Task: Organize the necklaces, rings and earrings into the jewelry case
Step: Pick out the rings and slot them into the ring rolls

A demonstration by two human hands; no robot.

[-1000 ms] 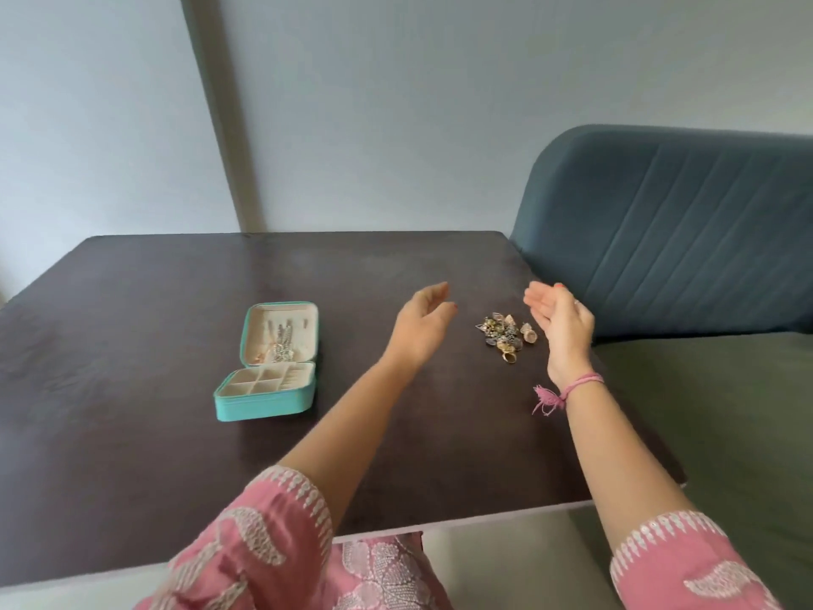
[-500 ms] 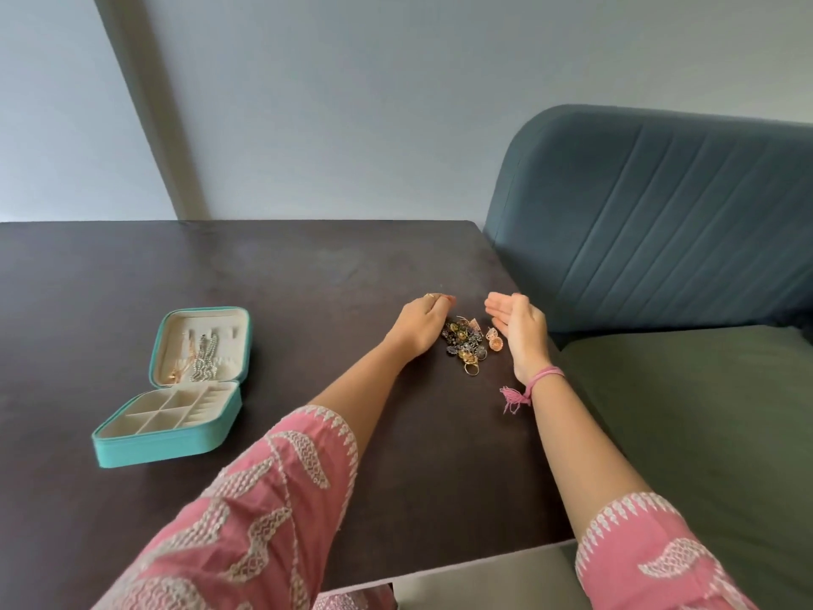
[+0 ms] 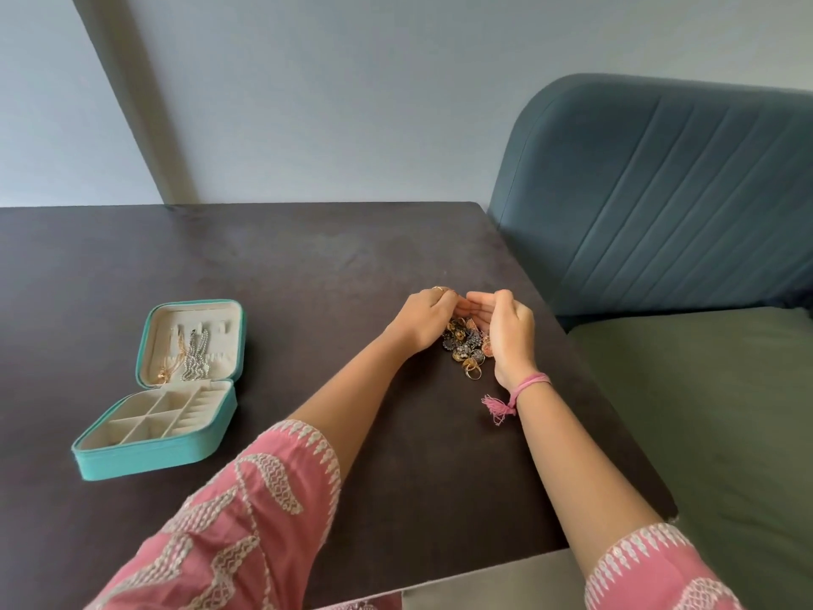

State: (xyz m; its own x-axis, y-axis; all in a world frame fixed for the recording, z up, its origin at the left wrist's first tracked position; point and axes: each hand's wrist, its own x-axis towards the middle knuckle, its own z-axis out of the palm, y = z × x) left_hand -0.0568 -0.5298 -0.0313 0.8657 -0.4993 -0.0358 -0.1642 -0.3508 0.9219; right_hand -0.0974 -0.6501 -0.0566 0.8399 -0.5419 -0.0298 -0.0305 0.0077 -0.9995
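Observation:
A small pile of rings and earrings [image 3: 465,346] lies on the dark table [image 3: 272,266] near its right edge. My left hand [image 3: 423,320] and my right hand [image 3: 511,333] cup the pile from either side, fingers curled round it and fingertips nearly meeting at its far side. A gold ring [image 3: 473,372] sticks out at the near end of the pile. The teal jewelry case [image 3: 145,453] stands open at the left, well apart from my hands. Gold and silver necklaces [image 3: 190,359] hang in its lid; the divided tray below looks bare.
A blue-grey padded sofa back [image 3: 660,191] rises just beyond the table's right edge, with a green seat cushion [image 3: 704,433] below it. A pink thread bracelet with a tassel [image 3: 501,405] hangs at my right wrist. A grey wall lies behind.
Both hands have closed in from either side of the pile and now cup it with curled fingers. The view has swung right, so the case sits further left.

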